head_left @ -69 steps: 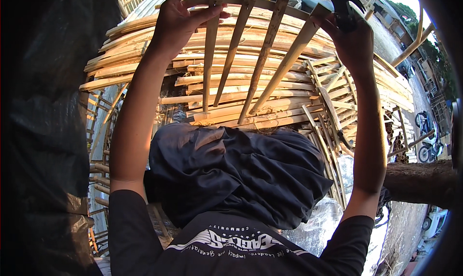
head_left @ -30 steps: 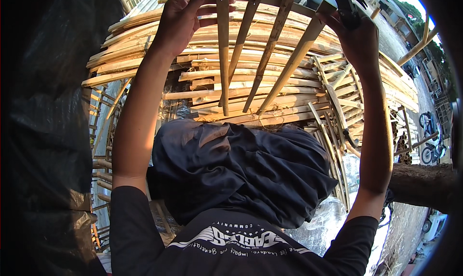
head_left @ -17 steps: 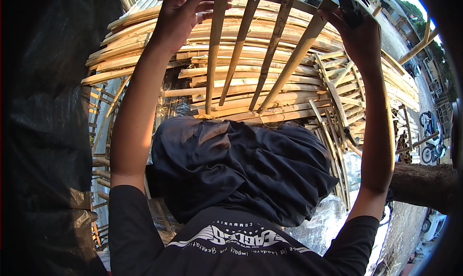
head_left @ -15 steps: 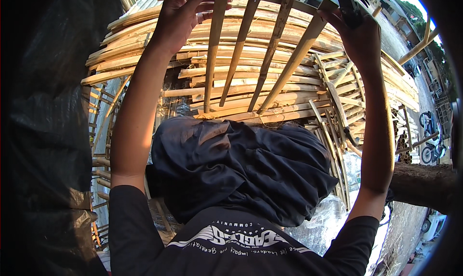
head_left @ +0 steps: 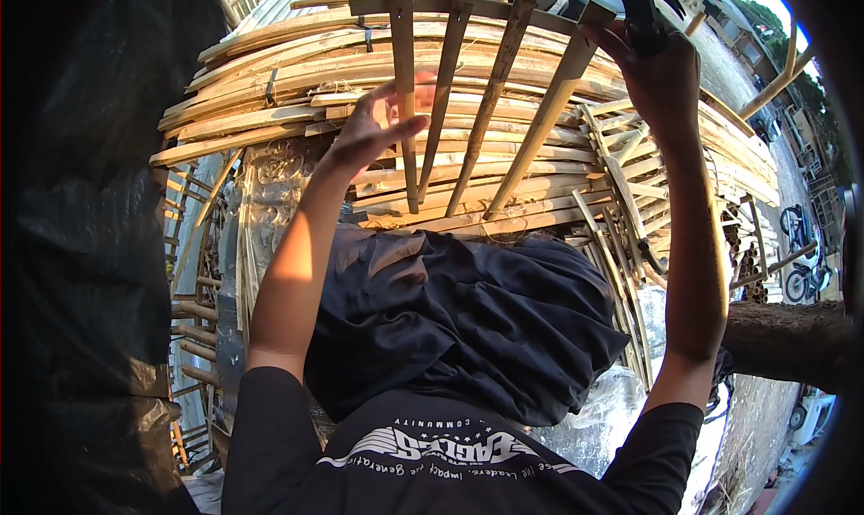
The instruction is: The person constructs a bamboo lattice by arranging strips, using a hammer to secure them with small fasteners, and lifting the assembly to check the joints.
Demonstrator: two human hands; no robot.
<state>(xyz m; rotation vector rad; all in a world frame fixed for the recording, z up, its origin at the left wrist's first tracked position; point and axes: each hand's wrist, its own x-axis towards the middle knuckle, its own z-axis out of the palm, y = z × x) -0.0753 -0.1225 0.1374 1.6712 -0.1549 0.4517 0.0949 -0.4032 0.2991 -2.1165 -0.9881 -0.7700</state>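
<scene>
- Long sticks point(head_left: 238, 78) lie piled up outdoors, past a black cloth point(head_left: 477, 312) (all crumpled up).
- Four slats point(head_left: 502, 65) stick out from a cross strip point(head_left: 490, 8), in front of the sticks.
- Right hand point(head_left: 661, 87) holds a hammer point(head_left: 641, 13) and touches the last slat point(head_left: 551, 96).
- Left hand point(head_left: 372, 130) curves round the first slat point(head_left: 403, 42), blurry; I can't tell if it grips.

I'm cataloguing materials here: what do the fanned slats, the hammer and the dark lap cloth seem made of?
Slats: probably split bamboo, apparently unpainted; node-like marks cross some.
Hammer: head likely metal, dark finish; slim curved claw.
Dark lap cloth: probably woven fabric, faint sheen; soft folds, fibre unclear.
</scene>
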